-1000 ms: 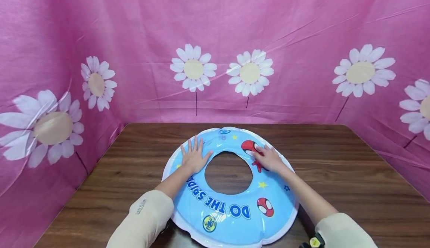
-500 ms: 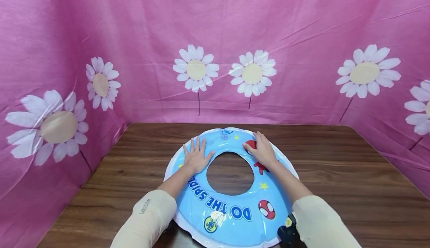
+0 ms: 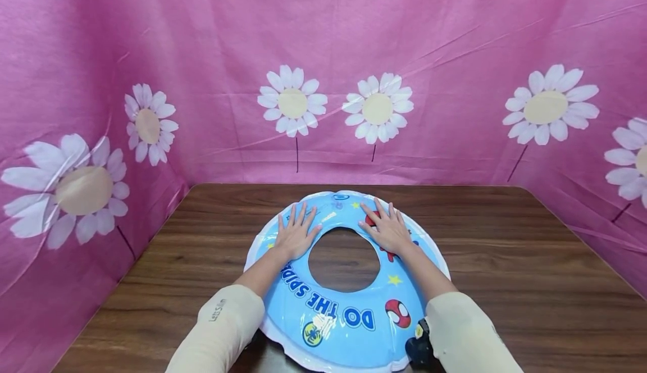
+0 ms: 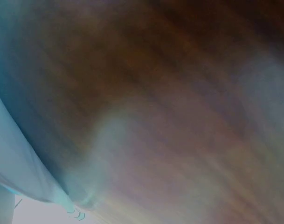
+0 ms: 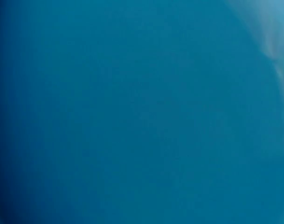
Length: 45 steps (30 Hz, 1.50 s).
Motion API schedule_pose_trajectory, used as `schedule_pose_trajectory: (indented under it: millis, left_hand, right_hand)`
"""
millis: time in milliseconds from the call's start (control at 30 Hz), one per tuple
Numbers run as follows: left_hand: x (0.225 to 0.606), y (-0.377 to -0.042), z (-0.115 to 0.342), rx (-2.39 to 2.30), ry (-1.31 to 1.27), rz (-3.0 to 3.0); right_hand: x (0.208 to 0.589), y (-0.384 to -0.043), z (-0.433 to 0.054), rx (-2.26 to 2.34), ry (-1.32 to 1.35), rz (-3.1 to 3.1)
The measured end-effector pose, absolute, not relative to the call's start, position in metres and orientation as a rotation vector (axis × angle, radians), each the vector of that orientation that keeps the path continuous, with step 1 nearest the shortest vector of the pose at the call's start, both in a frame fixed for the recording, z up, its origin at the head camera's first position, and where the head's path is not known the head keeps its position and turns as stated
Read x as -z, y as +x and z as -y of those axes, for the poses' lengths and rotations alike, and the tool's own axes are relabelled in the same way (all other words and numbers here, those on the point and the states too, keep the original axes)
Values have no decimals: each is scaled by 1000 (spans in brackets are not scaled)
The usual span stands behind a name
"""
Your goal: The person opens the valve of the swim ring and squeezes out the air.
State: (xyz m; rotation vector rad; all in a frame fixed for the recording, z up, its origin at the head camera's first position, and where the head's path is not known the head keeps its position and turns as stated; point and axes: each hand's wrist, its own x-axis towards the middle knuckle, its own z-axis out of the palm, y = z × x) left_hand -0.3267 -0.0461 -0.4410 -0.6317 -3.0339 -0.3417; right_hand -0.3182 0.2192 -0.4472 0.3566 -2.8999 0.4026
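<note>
A blue inflatable swim ring (image 3: 354, 342) with a white edge, blue lettering and red cartoon prints lies on the wooden table, its lettering upside down from here. On the ring's far left part rests my left hand (image 3: 295, 240), fingers spread and straight. My right hand (image 3: 391, 232) lies spread on the far right part, over a red printed figure. In the left wrist view a pale edge of the ring (image 4: 20, 154) shows beside the blurred table. The right wrist view is filled with the ring's blue surface (image 5: 142, 116); neither wrist view shows a hand.
The brown wooden table (image 3: 505, 249) extends around the ring to both sides and behind it. A pink curtain (image 3: 323, 36) with white daisies hangs along the table's back and sides. A black wrist device (image 3: 419, 348) sits by the right sleeve.
My right hand has shifted left and inward on the ring, and its fingers have spread out flat. The left hand stays in the same place on the ring.
</note>
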Motion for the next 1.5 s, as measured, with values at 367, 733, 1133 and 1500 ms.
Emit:
schedule_pose_trajectory:
  millis: [367, 733, 1133, 1500]
  left_hand:
    - [437, -328, 45, 336, -608, 3073]
    - [436, -327, 43, 297, -593, 3090]
    - [436, -326, 44, 290, -580, 3125]
    - [434, -325, 43, 275, -558, 3121]
  right_hand:
    - [443, -320, -216, -333, 323, 2983]
    - [442, -319, -217, -300, 296, 3031]
    - [443, -318, -214, -292, 285, 3034]
    - [446, -318, -215, -332, 271, 2955]
